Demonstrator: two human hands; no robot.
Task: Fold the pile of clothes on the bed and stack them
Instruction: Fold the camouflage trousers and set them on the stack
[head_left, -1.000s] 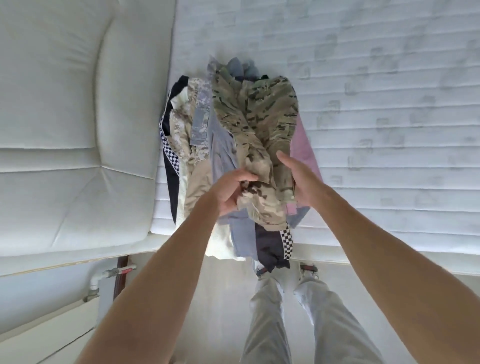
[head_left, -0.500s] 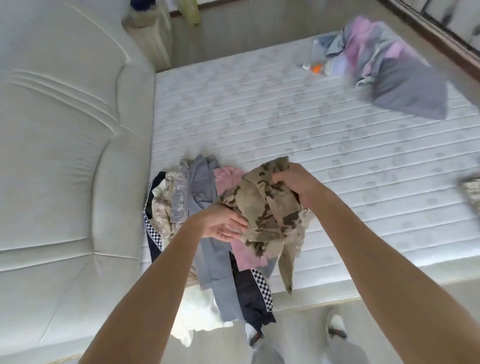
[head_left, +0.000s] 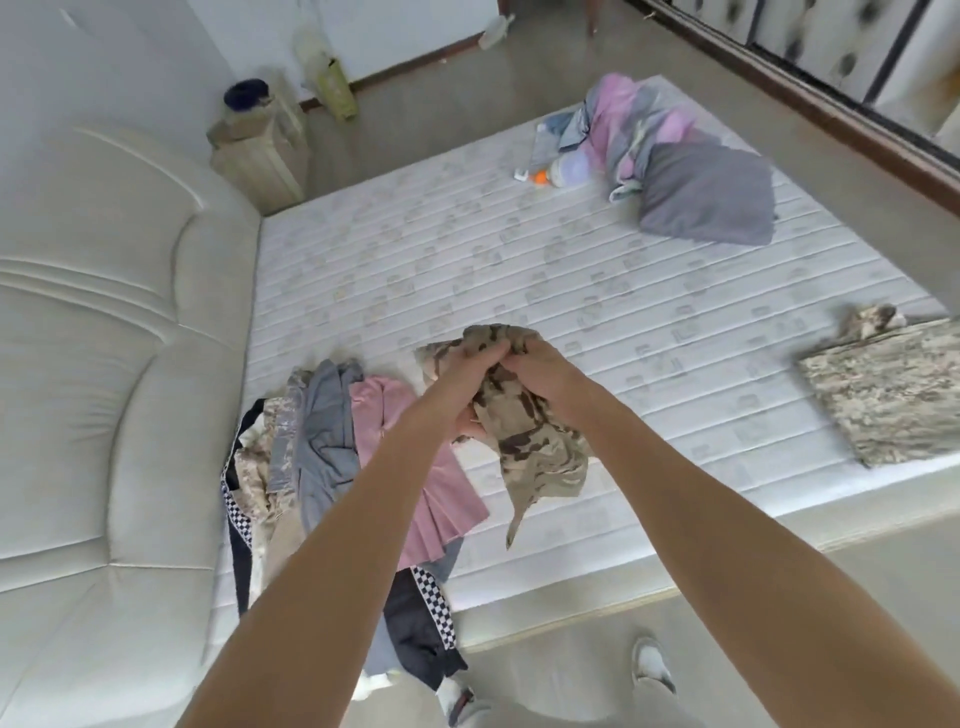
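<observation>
we hold the camouflage garment (head_left: 524, 431) bunched above the mattress (head_left: 571, 291), at three o'clock of the pile of clothes (head_left: 332, 457). better to find a hem and shake it flat before we fold it. our left hand (head_left: 470, 379) and right hand (head_left: 540, 371) both have fingers curled tight into the cloth, none spread.

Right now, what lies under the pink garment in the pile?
Under the pink garment a grey-blue piece and dark trousers with a checkered stripe stick out at its near end. The left forearm covers part of it; anything deeper is hidden.
</observation>
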